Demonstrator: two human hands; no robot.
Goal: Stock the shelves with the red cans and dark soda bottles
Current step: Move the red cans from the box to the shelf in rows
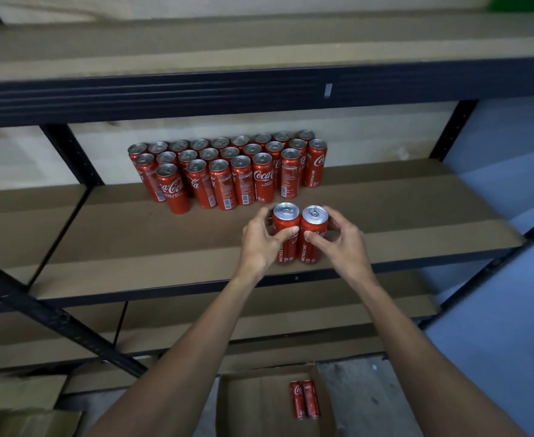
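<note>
Two red cans are held upright on the middle shelf (385, 222), side by side and touching, near its front edge; bases appear set on the board. The left can (287, 217) is gripped by the left hand (259, 244), thumb laid across the front of the label, fingers wrapped round the far side; the right can (314, 222) is gripped likewise by the right hand (341, 244), thumb on the front, fingers curled behind; both grips are closed on the can bodies, below the rims.

A block of cans (227, 171) is stood at the back of the same shelf, three rows deep, packed close, tabs up; a strip of bare board is left between the block and the held pair.

An upper shelf (259, 45) and a lower shelf (322, 307) are seen, brown board in a dark metal frame.

Below, on the floor (369, 398), an open cardboard box (253, 402) is seen; two spare cans (305, 398) are laid on their sides in it, touching. More cardboard (23, 405) is piled at lower left.
</note>
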